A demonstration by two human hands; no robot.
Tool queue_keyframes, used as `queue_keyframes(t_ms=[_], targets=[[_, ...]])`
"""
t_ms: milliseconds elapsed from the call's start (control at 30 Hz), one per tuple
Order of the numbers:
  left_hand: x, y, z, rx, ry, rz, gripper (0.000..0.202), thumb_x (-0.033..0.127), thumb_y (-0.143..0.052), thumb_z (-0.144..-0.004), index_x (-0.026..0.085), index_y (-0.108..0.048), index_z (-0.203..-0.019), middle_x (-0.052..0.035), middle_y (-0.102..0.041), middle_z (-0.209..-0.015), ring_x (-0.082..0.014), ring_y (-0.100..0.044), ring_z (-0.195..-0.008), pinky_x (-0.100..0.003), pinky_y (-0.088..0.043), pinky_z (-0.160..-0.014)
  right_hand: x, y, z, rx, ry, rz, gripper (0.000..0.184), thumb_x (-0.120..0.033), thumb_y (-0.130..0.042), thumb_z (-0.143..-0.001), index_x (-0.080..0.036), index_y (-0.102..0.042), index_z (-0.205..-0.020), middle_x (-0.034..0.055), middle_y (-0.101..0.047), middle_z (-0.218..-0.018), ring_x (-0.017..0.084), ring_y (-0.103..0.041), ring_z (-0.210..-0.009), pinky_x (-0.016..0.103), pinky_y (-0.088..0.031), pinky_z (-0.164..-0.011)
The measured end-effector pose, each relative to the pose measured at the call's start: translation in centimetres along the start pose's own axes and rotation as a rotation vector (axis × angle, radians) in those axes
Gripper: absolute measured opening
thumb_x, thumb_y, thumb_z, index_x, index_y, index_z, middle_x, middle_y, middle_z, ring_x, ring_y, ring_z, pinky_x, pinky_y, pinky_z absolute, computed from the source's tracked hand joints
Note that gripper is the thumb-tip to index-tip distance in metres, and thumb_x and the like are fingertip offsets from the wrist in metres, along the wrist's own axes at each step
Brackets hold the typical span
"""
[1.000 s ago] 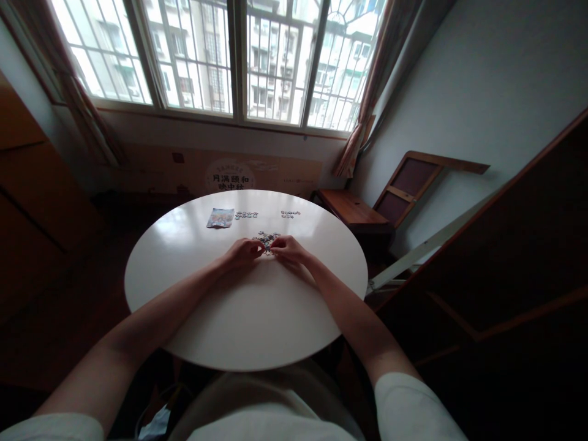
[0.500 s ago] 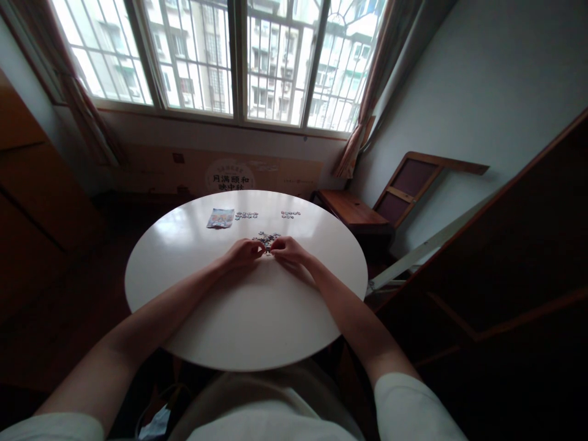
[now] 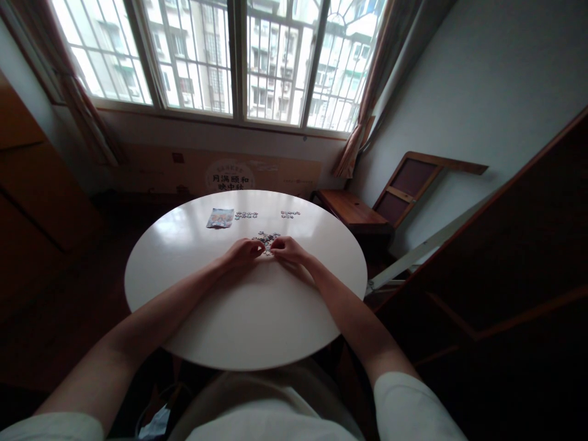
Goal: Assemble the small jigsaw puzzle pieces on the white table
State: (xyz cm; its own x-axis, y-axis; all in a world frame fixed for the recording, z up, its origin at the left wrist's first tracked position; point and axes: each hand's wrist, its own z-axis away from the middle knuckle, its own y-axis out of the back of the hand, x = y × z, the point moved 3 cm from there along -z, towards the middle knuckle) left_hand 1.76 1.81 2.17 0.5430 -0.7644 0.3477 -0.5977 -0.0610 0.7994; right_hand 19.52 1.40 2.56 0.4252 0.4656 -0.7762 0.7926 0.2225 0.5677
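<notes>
A loose pile of small jigsaw puzzle pieces [image 3: 269,237] lies on the round white table [image 3: 257,312], partly hidden behind my hands. At its left edge is my left hand [image 3: 245,250], thumb and fingers pressed together in a pinch. My right hand [image 3: 289,247] sits close on the other side, its fingertips also pinched low over the near pieces. Only a narrow gap parts the two sets of fingertips. Anything held in either pinch is too small to make out.
Beyond the pile, one group of puzzle pieces stands in short rows [image 3: 247,215] beside a printed picture packet [image 3: 220,218]. A smaller group [image 3: 290,214] lies farther right. A wooden bench [image 3: 351,207] stands past the table's right rim.
Both hands stay almost in place. A dark spot seen between the fingertips earlier is gone, and paler pieces show in the gap.
</notes>
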Motion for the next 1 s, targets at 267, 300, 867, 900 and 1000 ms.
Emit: queue_keyframes(t_ms=[267, 300, 867, 900, 1000], targets=[[0.30, 0.13, 0.05, -0.008, -0.005, 0.010, 0.022, 0.026, -0.050, -0.080, 0.015, -0.069, -0.077, 0.0037, -0.049, -0.049, -0.0061, -0.039, -0.046, -0.017, -0.029, -0.049, -0.26, -0.05, 0.16, -0.008, -0.022, -0.005, 0.012, -0.019, -0.060, -0.069, -0.011, -0.065, -0.076, 0.0019, -0.062, -0.068, 0.011, -0.055, -0.063, 0.022, -0.042, -0.060], [0.35, 0.16, 0.05, -0.006, -0.004, 0.013, 0.022, 0.026, -0.050, -0.080, 0.016, -0.069, -0.078, 0.0037, -0.049, -0.049, -0.0062, -0.039, -0.046, -0.017, -0.029, -0.049, -0.32, -0.04, 0.18, -0.009, -0.022, -0.003, 0.012, -0.019, -0.060, -0.069, -0.011, -0.065, -0.076, 0.0020, -0.063, -0.069, 0.011, -0.055, -0.064, 0.022, -0.042, -0.060], [0.26, 0.16, 0.07, -0.022, -0.002, -0.005, 0.023, 0.027, -0.049, -0.081, 0.016, -0.069, -0.081, 0.0035, -0.050, -0.050, -0.0066, -0.039, -0.046, -0.018, -0.029, -0.050, 0.41, -0.08, -0.11, -0.026, -0.014, -0.039, 0.015, -0.023, -0.063, -0.068, -0.011, -0.066, -0.078, 0.0022, -0.062, -0.069, 0.010, -0.053, -0.062, 0.022, -0.040, -0.059], [0.25, 0.16, 0.06, -0.024, -0.002, -0.006, 0.023, 0.026, -0.050, -0.081, 0.016, -0.069, -0.081, 0.0035, -0.051, -0.049, -0.0066, -0.038, -0.045, -0.018, -0.029, -0.050, 0.36, -0.07, -0.10, -0.027, -0.013, -0.027, 0.015, -0.022, -0.062, -0.069, -0.011, -0.066, -0.078, 0.0020, -0.062, -0.069, 0.010, -0.053, -0.062, 0.022, -0.040, -0.059], [0.24, 0.13, 0.04, -0.031, 0.003, -0.011, 0.022, 0.025, -0.050, -0.080, 0.016, -0.069, -0.080, 0.0035, -0.051, -0.050, -0.0064, -0.038, -0.045, -0.018, -0.028, -0.050, 0.05, -0.05, 0.00, -0.034, -0.005, 0.008, 0.014, -0.020, -0.061, -0.069, -0.011, -0.066, -0.078, 0.0017, -0.061, -0.069, 0.010, -0.052, -0.062, 0.022, -0.040, -0.059]])
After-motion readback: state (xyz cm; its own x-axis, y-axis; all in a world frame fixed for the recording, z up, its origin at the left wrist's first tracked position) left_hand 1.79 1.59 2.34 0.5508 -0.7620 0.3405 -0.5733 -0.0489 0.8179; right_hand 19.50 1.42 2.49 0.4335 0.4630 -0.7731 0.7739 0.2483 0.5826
